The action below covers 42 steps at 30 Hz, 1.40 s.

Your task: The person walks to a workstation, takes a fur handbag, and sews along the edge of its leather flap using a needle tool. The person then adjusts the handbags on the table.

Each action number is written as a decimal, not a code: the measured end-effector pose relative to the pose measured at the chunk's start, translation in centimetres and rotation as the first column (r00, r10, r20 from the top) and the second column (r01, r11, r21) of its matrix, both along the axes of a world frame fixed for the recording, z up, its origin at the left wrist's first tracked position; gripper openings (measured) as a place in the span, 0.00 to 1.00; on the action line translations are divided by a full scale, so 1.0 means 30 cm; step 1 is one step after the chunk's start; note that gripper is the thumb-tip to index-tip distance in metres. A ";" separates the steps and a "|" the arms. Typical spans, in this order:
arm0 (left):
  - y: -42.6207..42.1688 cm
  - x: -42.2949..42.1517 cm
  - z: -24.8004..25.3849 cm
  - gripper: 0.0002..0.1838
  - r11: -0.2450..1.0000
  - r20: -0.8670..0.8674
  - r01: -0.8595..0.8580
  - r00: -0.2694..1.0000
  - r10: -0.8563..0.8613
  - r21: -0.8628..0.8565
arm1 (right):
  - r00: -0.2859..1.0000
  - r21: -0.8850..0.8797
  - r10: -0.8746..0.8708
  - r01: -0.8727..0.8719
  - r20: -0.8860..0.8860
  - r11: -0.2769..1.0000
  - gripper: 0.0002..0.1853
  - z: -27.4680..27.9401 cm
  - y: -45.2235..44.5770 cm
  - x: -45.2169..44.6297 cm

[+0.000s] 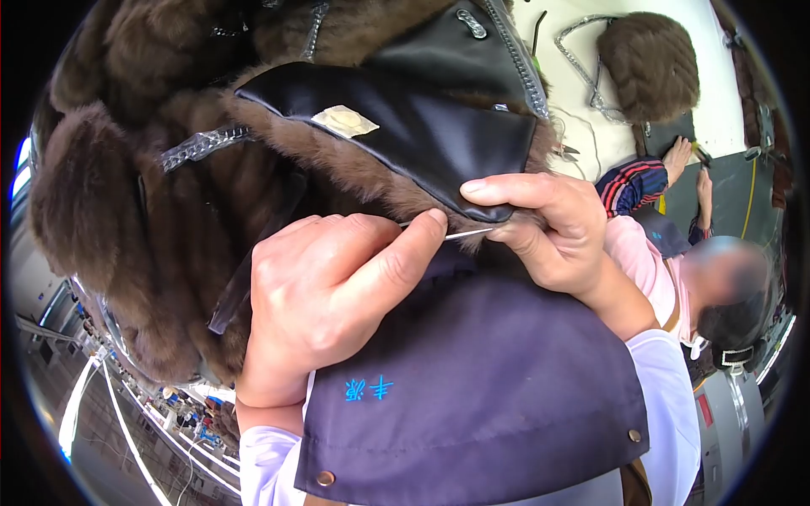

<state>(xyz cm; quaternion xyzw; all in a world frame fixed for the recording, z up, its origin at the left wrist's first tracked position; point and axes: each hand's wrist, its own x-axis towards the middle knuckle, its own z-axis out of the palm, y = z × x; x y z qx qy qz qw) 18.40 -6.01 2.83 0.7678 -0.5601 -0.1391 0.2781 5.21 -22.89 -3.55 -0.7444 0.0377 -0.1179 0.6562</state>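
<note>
My left hand (325, 291) is closed, its thumb pressed against the fingers round a thin, pale metal tool (467, 234). The tool's slim end points toward my right fingertips; its exact kind I cannot tell. My right hand (548, 223) pinches the lower corner of a brown fur piece with a smooth black leather-like panel (405, 126), one finger on top of the panel and another below its edge. A small cream-coloured patch (344, 121) lies on the panel's left edge. Brown fur (337, 173) borders the panel, partly hidden under my fingers.
Brown fur bags (93, 185) with plastic-wrapped chains (202, 148) are heaped at left. On the pale table lie scissors (567, 152) and another fur bag (650, 67). At right, a co-worker's hands (677, 158) are at a black piece. A dark apron (472, 371) covers my lap.
</note>
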 end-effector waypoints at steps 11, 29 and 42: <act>-0.003 -0.012 -0.015 0.16 1.000 0.040 -0.024 0.999 0.023 0.009 | 0.994 -0.023 -0.081 0.083 0.070 0.996 0.15 -0.001 0.006 0.014; -0.001 -0.081 0.043 0.18 0.971 0.212 -0.101 0.976 0.054 0.219 | 0.992 -0.350 -0.076 0.108 0.103 0.931 0.14 0.004 -0.001 0.014; 0.004 -0.046 -0.006 0.17 0.983 0.125 -0.050 0.992 0.028 0.179 | 0.996 -0.335 -0.044 0.069 0.080 0.940 0.13 -0.003 0.012 0.004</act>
